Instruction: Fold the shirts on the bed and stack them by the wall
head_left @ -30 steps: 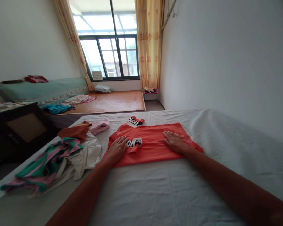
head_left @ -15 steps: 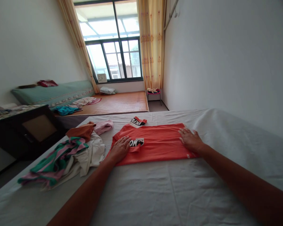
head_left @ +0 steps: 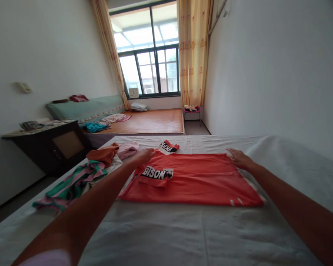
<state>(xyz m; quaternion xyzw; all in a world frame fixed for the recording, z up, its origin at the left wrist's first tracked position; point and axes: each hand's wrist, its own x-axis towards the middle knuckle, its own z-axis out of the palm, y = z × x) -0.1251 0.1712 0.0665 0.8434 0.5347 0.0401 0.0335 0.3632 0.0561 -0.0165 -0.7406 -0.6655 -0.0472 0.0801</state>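
Note:
An orange-red T-shirt (head_left: 199,181) lies on the pale bedsheet, its long sides running left to right. One black-and-white printed sleeve, lettered BISON, rests folded on top near the left end; the other sticks out past the far edge. My left hand (head_left: 146,156) is at the shirt's far left shoulder, fingers closed at the cloth and slightly blurred. At the far right corner, my right hand (head_left: 240,159) has its fingers closed on the shirt's edge. The near edge of the shirt lies free of both hands.
Left of the shirt is a heap of clothes: a green-and-pink striped garment (head_left: 72,184), a brown one (head_left: 104,153) and a pink one (head_left: 128,149). Beyond stand a dark cabinet (head_left: 68,146), a bed with a woven mat (head_left: 158,120) and a small stool (head_left: 192,110). A white wall (head_left: 280,74) runs along the right.
Both hands have moved from lying flat on the shirt to its far edge. The lettered sleeve is uncovered. The view has shifted left.

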